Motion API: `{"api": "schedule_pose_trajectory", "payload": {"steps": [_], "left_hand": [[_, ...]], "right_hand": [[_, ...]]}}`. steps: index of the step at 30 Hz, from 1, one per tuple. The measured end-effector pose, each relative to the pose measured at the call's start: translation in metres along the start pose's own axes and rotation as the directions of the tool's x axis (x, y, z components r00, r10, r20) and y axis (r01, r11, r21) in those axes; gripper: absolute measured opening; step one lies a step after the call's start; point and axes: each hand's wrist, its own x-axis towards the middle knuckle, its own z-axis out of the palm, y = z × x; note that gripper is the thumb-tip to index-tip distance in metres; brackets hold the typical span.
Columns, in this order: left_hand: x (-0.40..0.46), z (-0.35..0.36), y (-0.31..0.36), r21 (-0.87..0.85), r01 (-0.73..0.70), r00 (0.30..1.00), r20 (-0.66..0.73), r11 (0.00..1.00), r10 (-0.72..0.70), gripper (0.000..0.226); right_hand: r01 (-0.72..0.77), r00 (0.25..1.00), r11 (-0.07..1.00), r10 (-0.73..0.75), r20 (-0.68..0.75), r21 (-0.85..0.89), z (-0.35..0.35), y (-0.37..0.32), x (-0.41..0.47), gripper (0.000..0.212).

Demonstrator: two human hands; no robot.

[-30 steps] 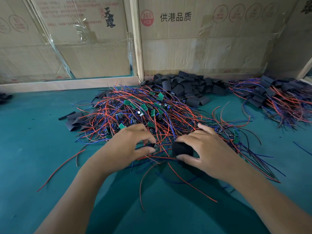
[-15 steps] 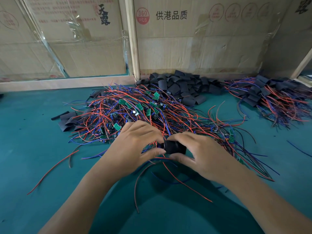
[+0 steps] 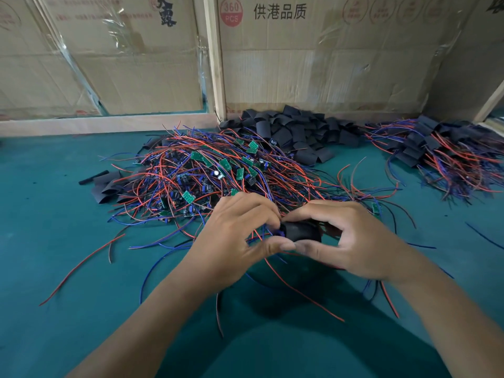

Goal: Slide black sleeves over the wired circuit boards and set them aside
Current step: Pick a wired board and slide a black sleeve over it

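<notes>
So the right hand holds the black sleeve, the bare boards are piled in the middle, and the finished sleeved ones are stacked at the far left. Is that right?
Not quite. In the head view the finished sleeved boards lie at the far right, not the left. The rest stands: the right hand holds the black sleeve, and the bare boards are piled in the middle.

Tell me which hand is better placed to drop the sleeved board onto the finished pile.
Probably the right hand: it grips the black tubular sleeve, and the far-right pile of sleeved red-and-blue-wired boards lies on its side. The left hand only pinches at the sleeve's mouth.
</notes>
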Motion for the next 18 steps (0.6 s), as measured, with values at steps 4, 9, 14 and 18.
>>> {"api": "schedule_pose_trajectory", "payload": {"steps": [4,9,14,18], "left_hand": [[-0.004,-0.001,0.001,-0.04,0.105,0.994,0.022,0.994,-0.104,0.05],[-0.006,-0.008,0.004,-0.173,0.196,0.978,0.103,0.965,-0.18,0.044],[-0.003,-0.01,0.01,-0.44,0.219,0.971,0.189,0.871,-0.149,0.02],[-0.003,-0.01,0.014,-0.596,0.291,0.954,0.236,0.749,-0.183,0.019]], "right_hand": [[-0.014,0.999,0.996,0.011,0.033,0.088,0.003,0.002,0.0,0.033],[-0.027,0.999,0.968,0.018,0.038,0.25,0.001,0.001,0.001,0.033],[-0.046,0.999,0.916,0.043,0.015,0.399,-0.003,0.001,-0.001,0.032],[-0.037,0.999,0.908,0.043,-0.004,0.418,-0.007,0.0,-0.001,0.031]]}}
